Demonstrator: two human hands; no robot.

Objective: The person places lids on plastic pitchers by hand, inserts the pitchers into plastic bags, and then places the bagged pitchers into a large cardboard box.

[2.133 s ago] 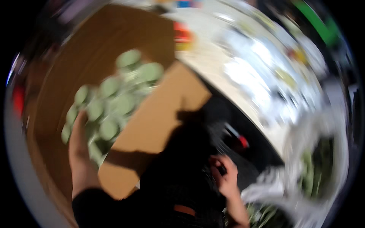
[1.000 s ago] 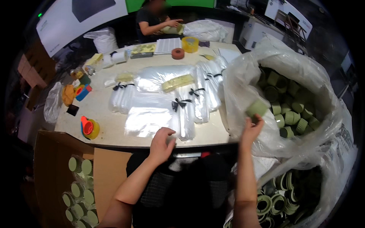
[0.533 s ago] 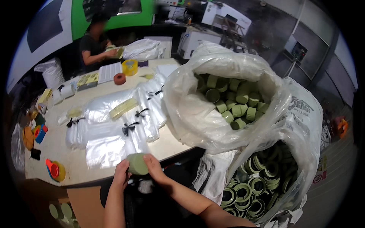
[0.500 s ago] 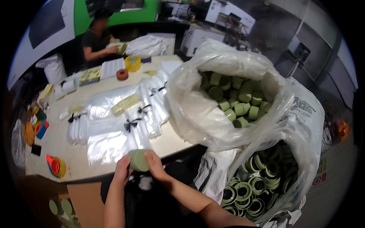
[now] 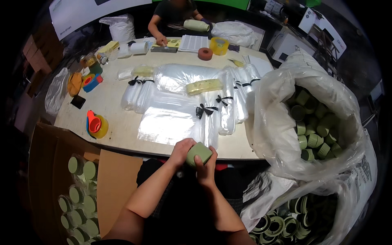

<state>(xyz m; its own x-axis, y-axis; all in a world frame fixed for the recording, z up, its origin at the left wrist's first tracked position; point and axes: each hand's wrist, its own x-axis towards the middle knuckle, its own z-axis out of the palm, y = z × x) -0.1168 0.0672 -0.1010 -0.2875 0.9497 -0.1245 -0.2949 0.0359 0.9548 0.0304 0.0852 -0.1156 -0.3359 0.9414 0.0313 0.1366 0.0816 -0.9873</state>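
Note:
Both my hands hold one green plastic cap (image 5: 199,154) at the front edge of the table, in front of my body. My left hand (image 5: 181,152) grips its left side with bent fingers. On the right side, my right hand (image 5: 207,167) has its thumb on the near face and its fingers wrapped behind. The cap is tilted; whether its far side is hollow cannot be seen. Just beyond it lie flat clear plastic bags (image 5: 165,124), with bundles tied by black strips beside them.
Right: an open sack of green caps (image 5: 269,122), with a sack of green rings (image 5: 274,225) below. Left: a cardboard box (image 5: 118,175) holding wrapped green-topped pieces. On the table: a tape dispenser (image 5: 97,125), tape rolls (image 5: 219,45). A co-worker (image 5: 171,16) sits across.
My view has swung left, bringing more of the cardboard box into sight. The cap has been turned in my hands. The co-worker's one hand now reaches down to the table.

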